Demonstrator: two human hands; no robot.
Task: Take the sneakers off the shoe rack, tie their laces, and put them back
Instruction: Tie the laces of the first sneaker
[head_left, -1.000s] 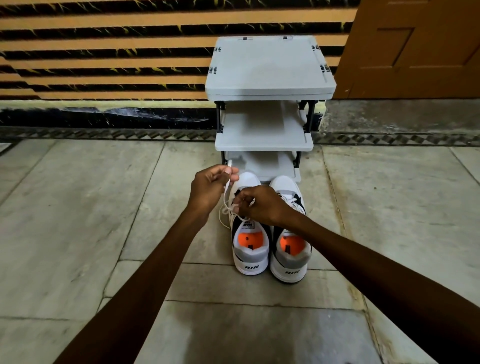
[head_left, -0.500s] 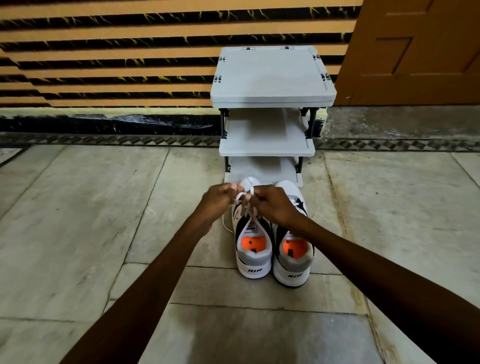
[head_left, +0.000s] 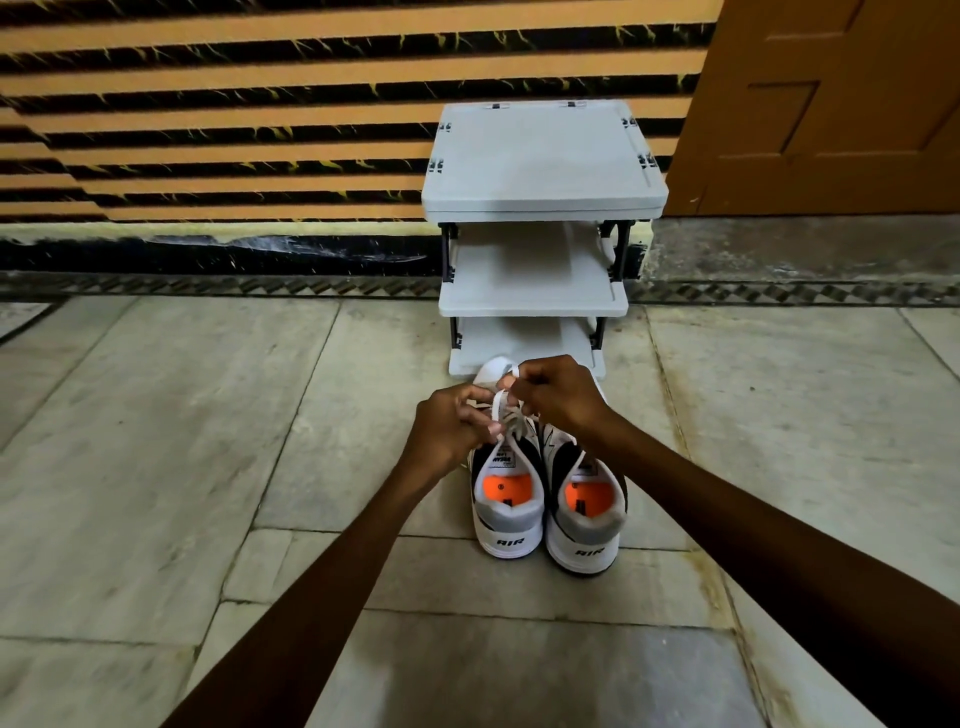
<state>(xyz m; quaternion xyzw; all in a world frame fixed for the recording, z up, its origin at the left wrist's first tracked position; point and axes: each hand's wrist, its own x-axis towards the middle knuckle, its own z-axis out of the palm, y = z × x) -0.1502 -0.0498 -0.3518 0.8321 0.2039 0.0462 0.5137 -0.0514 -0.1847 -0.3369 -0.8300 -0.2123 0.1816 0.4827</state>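
Sneakers: two stand side by side on the floor (head_left: 156, 467), touching along their inner sides, just in front of the shoe rack (head_left: 540, 156). Left sneaker (head_left: 506, 512) and right sneaker (head_left: 589, 525) are white with black side panels, grey padded heel collars and orange insoles; each heel tab reads "AIR". Long axes run from the wearer toward the rack: heels face the camera, toes point at the bottom shelf and reach its front edge.

Left hand (head_left: 449, 431) is closed in a pinch on a flat white lace (head_left: 501, 402) above the left sneaker's tongue. Right hand (head_left: 558, 392) is closed on the same lace, holding a loop that rises between its fingers. Both hands sit close together over the forward part of the left sneaker. The right sneaker's laces are hidden behind the right wrist; their state cannot be told.

Rack is grey plastic, three flat rectangular shelves on dark posts, set against a wall of orange and black horizontal stripes. A brown panelled door (head_left: 831, 104) stands beside it, at right. Floor is pale, veined stone slabs with visible joints.
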